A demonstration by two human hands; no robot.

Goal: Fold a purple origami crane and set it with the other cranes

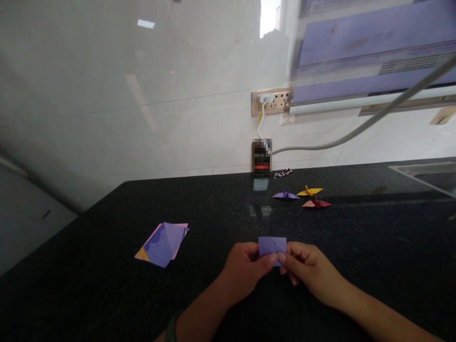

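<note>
A small folded purple paper point(272, 245) is held just above the black countertop point(89, 266) near its front edge. My left hand point(245, 268) pinches its left side with thumb and fingers closed. My right hand point(306, 270) pinches its right side the same way. Both thumbs press on the paper's lower edge, close together.
A loose stack of purple, pink and yellow paper sheets point(163, 243) lies to the left. Three folded paper cranes stand farther back: purple point(286, 194), yellow point(309, 191), red point(317, 204). A small device point(261, 156) with a cable leans on the wall below a socket strip point(271, 102).
</note>
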